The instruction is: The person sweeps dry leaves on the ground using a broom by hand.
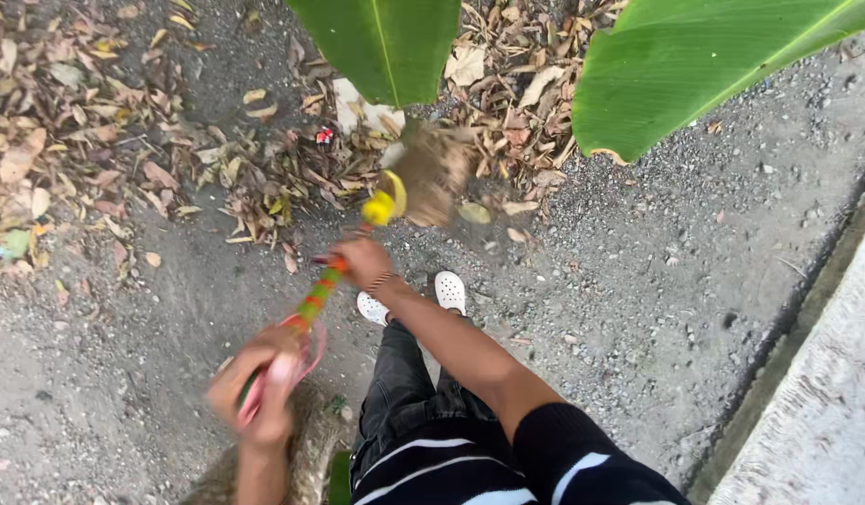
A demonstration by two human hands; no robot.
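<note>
Well, I had both hands wrapped round the striped broom (325, 290): right hand (362, 262) gripping near the head at 12 o'clock, left hand (254, 388) at the handle end, approx 7. I judged short low strokes toward the dry leaves (264, 173) best.

A glossy, smooth striped broom handle (315, 299) is seen ending in coarse, dry straw-like bristles (432, 173), over rough, matt gravelly ground (638, 281) strewn with brittle dry leaves (77, 140), beneath smooth, waxy green leaves (676, 65).
</note>
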